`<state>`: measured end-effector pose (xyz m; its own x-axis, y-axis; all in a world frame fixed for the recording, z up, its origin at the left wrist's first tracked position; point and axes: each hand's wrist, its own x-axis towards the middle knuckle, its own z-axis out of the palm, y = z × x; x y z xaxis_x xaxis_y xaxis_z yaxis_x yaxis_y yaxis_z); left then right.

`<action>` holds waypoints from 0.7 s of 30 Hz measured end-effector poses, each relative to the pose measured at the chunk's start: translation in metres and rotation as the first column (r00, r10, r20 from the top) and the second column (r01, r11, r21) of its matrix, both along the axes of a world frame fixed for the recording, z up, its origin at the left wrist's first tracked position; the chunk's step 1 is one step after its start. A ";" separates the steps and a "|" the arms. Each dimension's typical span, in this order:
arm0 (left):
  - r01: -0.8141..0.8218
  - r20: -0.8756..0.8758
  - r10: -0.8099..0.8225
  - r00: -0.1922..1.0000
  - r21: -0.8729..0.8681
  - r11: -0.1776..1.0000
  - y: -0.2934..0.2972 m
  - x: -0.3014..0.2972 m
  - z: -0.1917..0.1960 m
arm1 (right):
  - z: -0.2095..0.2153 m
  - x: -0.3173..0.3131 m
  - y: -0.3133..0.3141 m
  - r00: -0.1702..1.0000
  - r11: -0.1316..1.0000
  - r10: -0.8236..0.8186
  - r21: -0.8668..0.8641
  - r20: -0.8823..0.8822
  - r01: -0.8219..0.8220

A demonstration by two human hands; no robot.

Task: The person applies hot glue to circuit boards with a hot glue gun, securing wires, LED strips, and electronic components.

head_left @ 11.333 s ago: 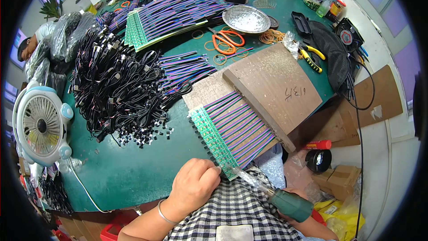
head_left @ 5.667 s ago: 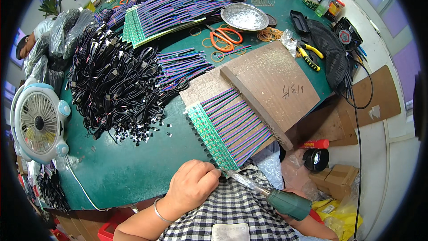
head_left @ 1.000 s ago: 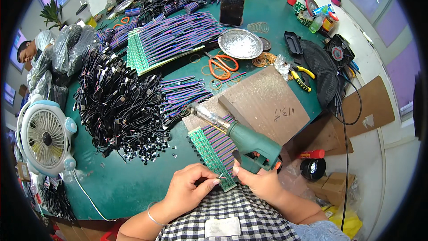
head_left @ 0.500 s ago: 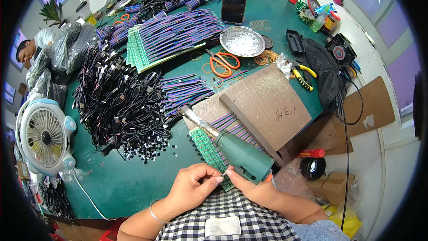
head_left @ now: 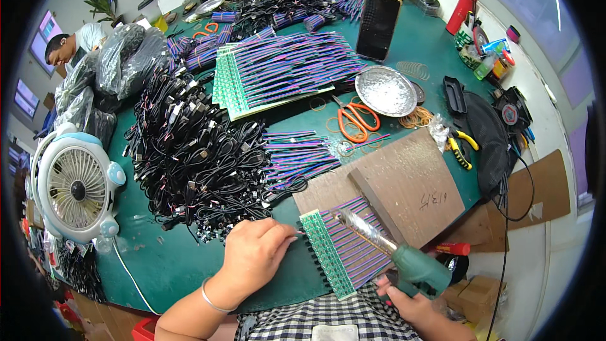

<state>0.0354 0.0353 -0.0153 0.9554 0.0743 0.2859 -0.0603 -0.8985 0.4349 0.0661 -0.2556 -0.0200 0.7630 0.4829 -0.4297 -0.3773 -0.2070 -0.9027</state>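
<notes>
We've a metal dish (head_left: 360, 88) w/ silvery bits (head_left: 387, 91).
Our L grip (head_left: 255, 251) pinched, contents unclear; R grip (head_left: 410, 304) round green tool (head_left: 420, 269).

A hand has a broad lane over the open green tabletop (head_left: 167, 268) between the white-and-blue plastic fan (head_left: 77, 191) and the bare left hand (head_left: 255, 252). Ahead of that hand, a tangled heap of black cables (head_left: 189, 151) blocks passage. The green pistol-shaped tool with a silver-wrapped nozzle (head_left: 420, 268) overhangs the striped wires (head_left: 363, 259); beyond, a raised brown wooden bar (head_left: 374, 201) bars the way.
</notes>
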 end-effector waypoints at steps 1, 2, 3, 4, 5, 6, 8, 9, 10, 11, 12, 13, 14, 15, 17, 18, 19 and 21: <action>-0.011 -0.003 0.011 1.000 -0.013 1.000 0.000 0.001 -0.004 | -0.003 -0.004 -0.003 0.998 1.000 -0.031 -0.003 -0.052 0.031; -0.049 0.005 0.049 0.999 -0.011 0.999 0.000 0.001 -0.009 | -0.007 -0.006 -0.006 0.998 1.000 -0.025 -0.005 -0.055 0.024; -0.051 0.002 0.051 0.999 -0.015 0.999 0.001 0.004 -0.013 | -0.013 -0.008 -0.009 0.999 1.000 -0.021 -0.018 -0.026 0.021; -0.085 0.000 0.085 0.996 -0.010 0.996 0.002 0.006 -0.015 | -0.017 -0.007 -0.010 1.000 0.999 -0.016 -0.032 0.005 0.016; -0.119 0.000 0.119 0.993 -0.005 0.993 0.004 0.008 -0.018 | -0.019 -0.006 -0.007 1.000 0.999 -0.012 -0.036 0.004 0.013; -0.116 -0.003 0.116 0.993 -0.004 0.993 0.001 0.013 -0.019 | -0.020 -0.004 -0.007 0.999 0.999 -0.036 0.036 0.031 0.035; -0.110 0.029 0.109 0.994 0.013 0.994 -0.006 0.023 -0.022 | -0.021 0.000 -0.008 0.996 0.992 -0.066 0.110 0.056 0.060; -0.112 0.030 0.112 0.993 0.011 0.994 -0.007 0.024 -0.023 | -0.018 0.001 -0.004 0.997 0.994 -0.065 0.096 0.045 0.061; -0.126 0.027 0.125 0.992 0.025 0.992 -0.008 0.025 -0.024 | -0.017 0.002 -0.002 0.997 0.995 -0.065 0.082 0.033 0.062; -0.138 0.025 0.137 0.990 0.039 0.990 -0.009 0.025 -0.025 | -0.017 0.003 -0.001 0.997 0.995 -0.065 0.081 0.034 0.062; -0.150 0.013 0.150 0.989 0.035 0.988 -0.009 0.025 -0.027 | -0.018 0.002 0.000 0.998 0.997 -0.050 0.066 0.035 0.047; -0.149 0.013 0.148 0.989 0.034 0.988 -0.009 0.025 -0.027 | -0.019 0.002 0.001 0.999 0.998 -0.035 0.051 0.035 0.033; -0.169 0.019 0.169 0.985 0.030 0.985 -0.009 0.026 -0.028 | -0.021 0.003 0.001 0.999 0.998 -0.036 0.050 0.035 0.034; -0.191 0.023 0.190 0.982 0.024 0.981 -0.010 0.027 -0.029 | -0.022 0.004 0.000 0.998 0.999 0.009 0.038 0.067 -0.012; -0.180 0.019 0.180 0.983 0.023 0.983 -0.011 0.028 -0.028 | -0.025 0.004 -0.001 0.994 0.998 0.054 0.024 0.099 -0.057; -0.170 0.015 0.170 0.985 0.023 0.985 -0.012 0.028 -0.028 | -0.027 -0.001 0.001 0.993 0.999 -0.020 0.045 0.112 0.015; -0.167 0.016 0.167 0.986 0.021 0.986 -0.012 0.030 -0.026 | -0.028 -0.003 0.001 0.988 0.994 -0.095 0.067 0.124 0.087; -0.146 0.021 0.145 0.989 0.024 0.989 -0.013 0.035 -0.020 | -0.026 0.004 -0.001 0.987 0.999 -0.030 0.028 0.158 0.026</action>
<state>0.0706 0.0222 -0.0358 0.9292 0.2045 0.3077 0.0636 -0.9090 0.4119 0.0697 -0.2567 -0.0459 0.8337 0.4698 -0.2903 -0.2345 -0.1748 -0.9563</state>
